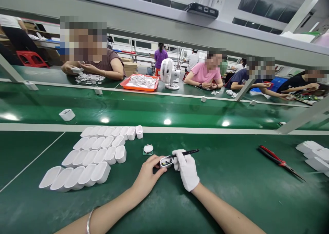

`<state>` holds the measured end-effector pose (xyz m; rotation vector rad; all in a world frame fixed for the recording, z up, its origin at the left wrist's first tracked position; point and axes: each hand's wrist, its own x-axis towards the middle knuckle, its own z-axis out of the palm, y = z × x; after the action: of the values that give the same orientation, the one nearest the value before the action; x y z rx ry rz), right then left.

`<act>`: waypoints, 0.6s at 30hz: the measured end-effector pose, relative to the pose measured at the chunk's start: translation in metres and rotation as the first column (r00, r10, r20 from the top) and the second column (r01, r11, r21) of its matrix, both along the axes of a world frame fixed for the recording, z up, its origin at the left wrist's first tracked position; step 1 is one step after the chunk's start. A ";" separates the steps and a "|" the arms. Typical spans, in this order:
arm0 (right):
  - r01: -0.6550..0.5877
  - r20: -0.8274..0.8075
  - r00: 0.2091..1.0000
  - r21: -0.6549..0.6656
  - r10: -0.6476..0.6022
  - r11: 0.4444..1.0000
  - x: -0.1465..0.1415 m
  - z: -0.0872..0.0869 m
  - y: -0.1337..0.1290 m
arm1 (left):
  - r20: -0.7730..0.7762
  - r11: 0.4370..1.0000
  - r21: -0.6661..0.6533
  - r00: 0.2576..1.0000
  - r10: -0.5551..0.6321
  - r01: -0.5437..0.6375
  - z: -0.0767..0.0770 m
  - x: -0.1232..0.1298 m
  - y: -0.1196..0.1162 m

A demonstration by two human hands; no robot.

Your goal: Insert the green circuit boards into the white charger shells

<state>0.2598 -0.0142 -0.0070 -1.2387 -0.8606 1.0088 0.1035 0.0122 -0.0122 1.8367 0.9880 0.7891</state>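
My bare left hand (147,174) grips a small white plastic housing (166,162) between thumb and fingers, its open side facing up. Inside the housing, parts of a circuit board show. My right hand (188,170), in a white glove, is closed around black tweezers (190,152); their tip reaches over the housing's far rim, and whether it touches anything inside is unclear. Just beyond my left hand lies a small green circuit board (148,149) with a round white part on top. To the left, several white housings (87,174) stand in slanted rows.
Red-and-black pliers (281,162) lie at the right, near more white housings (315,153). A single housing (67,114) sits on the green conveyor belt (133,109). Across it, co-workers sit by an orange tray (140,82) of white parts and a white fan (169,73).
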 end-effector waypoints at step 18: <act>-0.003 -0.020 1.000 0.006 0.003 1.000 0.000 0.004 0.000 | -0.007 1.000 0.020 1.000 0.004 -0.004 0.001 -0.001 0.000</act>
<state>0.2595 -0.0145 -0.0025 -1.2210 -0.8497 1.0187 0.1027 0.0122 -0.0108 1.8562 0.9920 0.7975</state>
